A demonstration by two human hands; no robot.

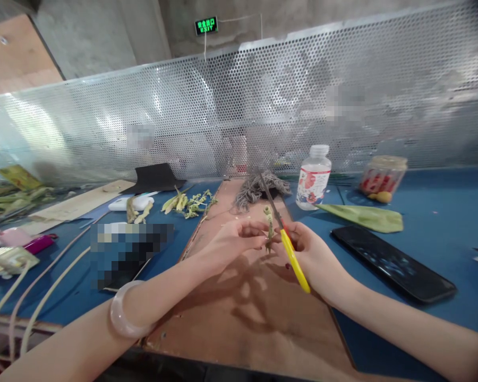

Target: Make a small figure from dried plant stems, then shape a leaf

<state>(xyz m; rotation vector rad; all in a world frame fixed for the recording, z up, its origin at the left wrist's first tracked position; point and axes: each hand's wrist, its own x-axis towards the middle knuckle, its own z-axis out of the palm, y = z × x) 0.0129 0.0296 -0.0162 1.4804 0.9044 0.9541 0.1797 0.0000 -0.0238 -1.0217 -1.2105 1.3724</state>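
Note:
Over the wooden board, my left hand [239, 241] is closed, its fingertips pinching a small twisted piece of dried green leaf [268, 225] held upright. Facing it, my right hand [302, 246] is closed on yellow-handled scissors [293, 260]. Their dark blades point up and away, and I cannot tell whether they are spread. Fingertips of the right hand also come close to the leaf piece; whether they touch it is hard to see. Behind both hands lies a bundle of grey cord [250, 192].
A bottle [314, 183], a jar [383, 178], a flat green leaf [364, 216] and a phone [394, 262] are on the right. Leaf figures [189, 204], a dark folded sheet [157, 178] and cables [59, 265] lie left. A perforated metal screen [175, 116] stands behind.

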